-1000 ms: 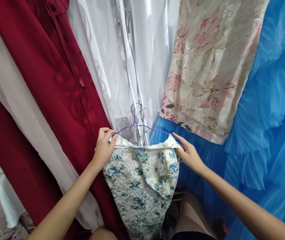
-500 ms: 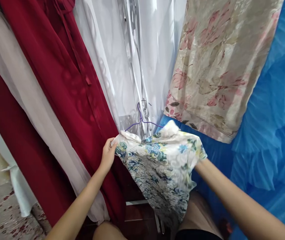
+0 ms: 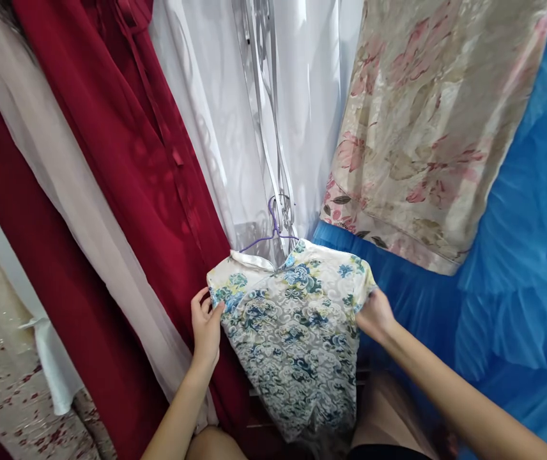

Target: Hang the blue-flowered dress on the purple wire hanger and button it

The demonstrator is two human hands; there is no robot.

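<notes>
White and blue-flowered, the garment on a purple hanger at lower centre of the frame is best held level, one side pinched by the left hand, the other apparently grasped by the right hand, fingertips hidden.

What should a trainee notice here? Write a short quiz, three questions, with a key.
1. True or false: the left hand holds a sleeve of the white-and-blue floral fabric garment.
2. Fill in: the thin purple wire hanger emerges from the garment's ____.
3. Choose what is behind the right hand: (a) green plastic crate; (b) ruffled blue fabric; (c) brown wooden chair.
Key: 1 true; 2 neck opening; 3 b.
</notes>
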